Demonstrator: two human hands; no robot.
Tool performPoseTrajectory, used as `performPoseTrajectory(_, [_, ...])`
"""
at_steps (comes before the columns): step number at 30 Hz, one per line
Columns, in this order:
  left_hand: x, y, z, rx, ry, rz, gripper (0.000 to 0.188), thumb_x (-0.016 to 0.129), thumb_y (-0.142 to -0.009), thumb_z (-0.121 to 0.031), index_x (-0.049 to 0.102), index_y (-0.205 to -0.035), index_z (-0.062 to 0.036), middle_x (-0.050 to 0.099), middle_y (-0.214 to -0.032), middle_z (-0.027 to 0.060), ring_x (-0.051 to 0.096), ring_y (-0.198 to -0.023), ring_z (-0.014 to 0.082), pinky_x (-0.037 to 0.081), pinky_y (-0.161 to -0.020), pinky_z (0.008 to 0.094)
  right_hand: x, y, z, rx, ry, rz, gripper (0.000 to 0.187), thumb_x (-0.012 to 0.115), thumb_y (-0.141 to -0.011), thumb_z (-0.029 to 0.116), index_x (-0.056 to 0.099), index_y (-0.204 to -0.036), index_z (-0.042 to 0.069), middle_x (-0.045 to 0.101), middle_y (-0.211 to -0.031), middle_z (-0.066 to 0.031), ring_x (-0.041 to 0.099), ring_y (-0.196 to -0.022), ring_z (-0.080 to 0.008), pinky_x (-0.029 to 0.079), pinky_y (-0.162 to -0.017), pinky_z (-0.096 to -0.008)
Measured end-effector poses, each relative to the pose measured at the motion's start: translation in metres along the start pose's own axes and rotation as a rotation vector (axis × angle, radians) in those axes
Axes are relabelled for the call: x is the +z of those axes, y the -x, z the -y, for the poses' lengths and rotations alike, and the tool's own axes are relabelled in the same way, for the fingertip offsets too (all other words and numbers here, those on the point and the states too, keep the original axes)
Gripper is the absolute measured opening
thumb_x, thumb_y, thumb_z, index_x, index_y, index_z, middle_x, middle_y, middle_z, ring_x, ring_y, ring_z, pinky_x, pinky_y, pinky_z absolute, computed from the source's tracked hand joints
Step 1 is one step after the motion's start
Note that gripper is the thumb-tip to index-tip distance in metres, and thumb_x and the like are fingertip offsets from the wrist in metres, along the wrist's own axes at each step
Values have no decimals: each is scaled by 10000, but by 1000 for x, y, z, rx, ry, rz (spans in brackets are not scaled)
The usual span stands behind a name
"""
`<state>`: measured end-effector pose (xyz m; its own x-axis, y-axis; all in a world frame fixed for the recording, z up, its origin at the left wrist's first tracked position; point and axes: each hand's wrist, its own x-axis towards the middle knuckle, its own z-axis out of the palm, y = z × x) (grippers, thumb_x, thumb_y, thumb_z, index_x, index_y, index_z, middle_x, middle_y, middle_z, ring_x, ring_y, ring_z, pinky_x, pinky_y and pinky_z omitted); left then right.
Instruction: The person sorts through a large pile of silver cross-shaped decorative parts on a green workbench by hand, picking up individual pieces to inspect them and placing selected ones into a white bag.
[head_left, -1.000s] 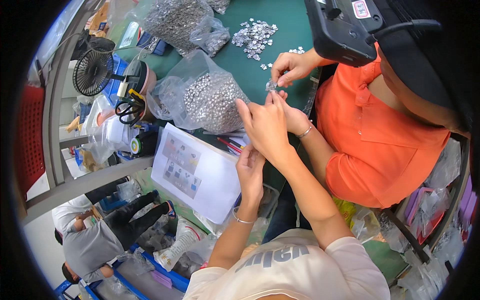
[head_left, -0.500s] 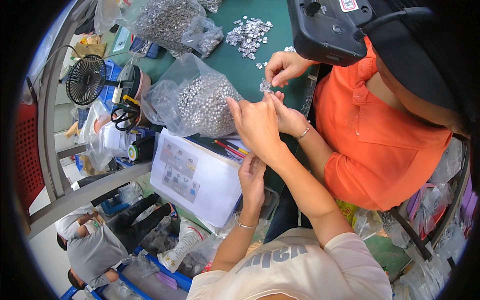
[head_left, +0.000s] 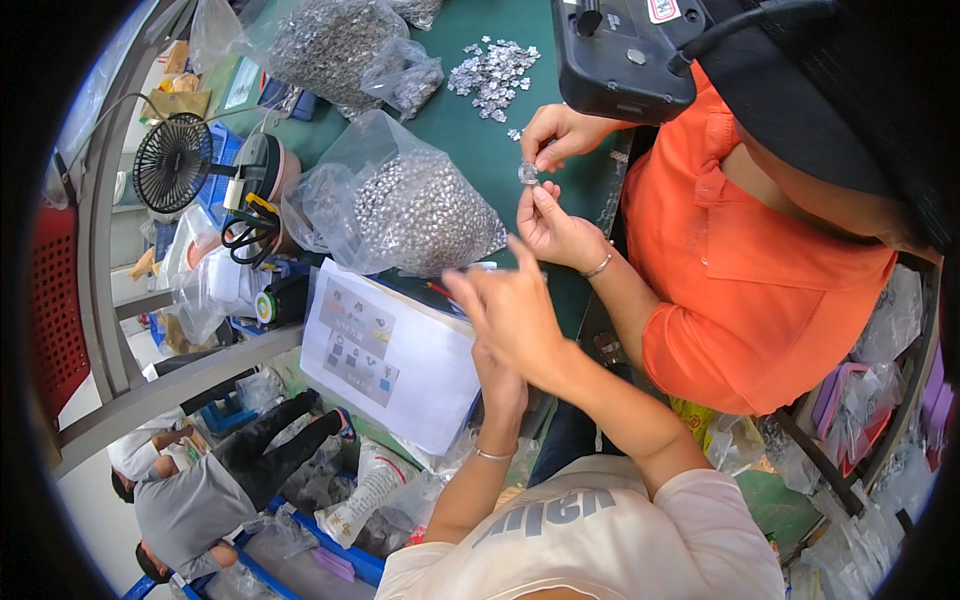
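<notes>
My right hand (head_left: 525, 325) is over the near edge of the green table, beside the plastic bag of silver beads (head_left: 425, 215). Its thumb and index finger are spread apart and slightly blurred, and I see nothing between them. Below it, my left hand (head_left: 500, 385) is raised beside the white paper sheets (head_left: 440, 375); the right hand covers its fingertips. Across from me, a co-worker in an orange shirt holds a small silver piece (head_left: 528, 173) between the fingers of both hands (head_left: 560, 220). My hands are apart from theirs.
A pile of small silver flower-shaped pieces (head_left: 495, 80) lies on the green table (head_left: 455, 140). Bigger bags of metal parts (head_left: 330, 50) stand farther back. A small black fan (head_left: 172, 160) is at left. The co-worker's black head-worn device (head_left: 625, 70) overhangs the table's right side.
My right hand has drawn back toward me, away from the co-worker's hands. My left hand has moved slightly nearer. The co-worker's hands still hold the silver piece, now more plainly seen.
</notes>
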<state>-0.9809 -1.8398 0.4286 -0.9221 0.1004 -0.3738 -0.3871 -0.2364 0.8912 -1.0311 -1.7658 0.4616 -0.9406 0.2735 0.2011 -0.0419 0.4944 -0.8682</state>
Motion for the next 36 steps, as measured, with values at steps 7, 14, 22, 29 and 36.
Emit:
performPoseTrajectory(7, [-12, 16, 15, -328, 634, 176, 468, 473, -857, -339, 403, -1187, -15, 485, -943, 96, 487, -896, 191, 417, -778, 287, -7, 63, 16, -142, -267, -25, 163, 612, -738, 131, 548, -658, 4, 535, -650, -122, 511, -666, -277, 369, -784, -403])
performPoseTrajectory(14, [-6, 37, 17, -292, 499, 290, 435, 378, -878, -342, 409, -1158, -11, 481, -931, 96, 475, -822, 195, 397, -717, 287, -20, 77, 10, -103, -369, 11, 83, 595, -720, 69, 556, -702, -2, 529, -660, -103, 490, -634, -255, 363, -724, -372])
performPoseTrajectory(22, [24, -35, -32, 253, -328, 9, 287, 554, -810, -30, 496, -1083, 39, 516, -998, 88, 510, -928, 167, 437, -793, 284, -44, 26, -24, 110, 22, -362, 246, 529, -770, 5, 516, -1012, -35, 542, -975, -177, 498, -928, -321, 368, -845, -385])
performPoseTrajectory(29, [49, -139, -14, 348, -646, 115, 218, 584, -792, -102, 598, -933, 64, 611, -821, 147, 591, -718, 201, 466, -651, 289, -34, -40, -75, 160, 465, -250, 179, 517, -787, 166, 598, -855, 22, 584, -896, -106, 504, -873, -267, 332, -726, -413])
performPoseTrajectory(36, [51, -156, -12, -38, -220, 320, 200, 528, -847, -74, 595, -927, 97, 626, -874, 108, 590, -737, 128, 477, -652, 208, -14, -27, -82, 52, 492, -329, 155, 543, -770, 163, 605, -845, 42, 566, -869, -80, 500, -839, -244, 318, -736, -411])
